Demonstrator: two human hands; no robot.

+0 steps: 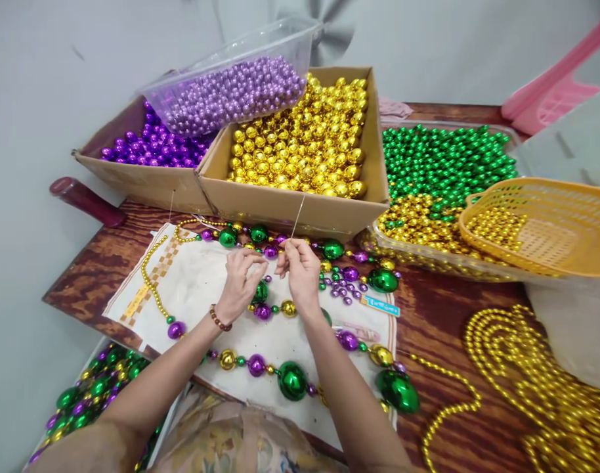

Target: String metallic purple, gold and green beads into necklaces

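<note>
In the middle of the work area, my right hand (300, 266) pinches a thin, pale, straight strand (298, 215) that sticks up past the fingertips; whether it is thread or a needle is unclear. Just to its left, my left hand (241, 279) has thumb and forefinger brought together, and what they hold, if anything, is too small to make out. Under and around both hands, a bead garland (257, 365) of green, purple and gold balls winds over a white cloth (192, 282). Loose small purple beads (346, 289) lie right of my right hand.
Behind stands a cardboard box (300, 210) of gold and purple balls, with a clear tub (231, 92) of lilac beads on top. To the right are a bin of green and gold beads (448, 154), a yellow basket (570, 226) and gold bead strands (526, 374). Finished-looking garlands (98, 387) hang lower left.
</note>
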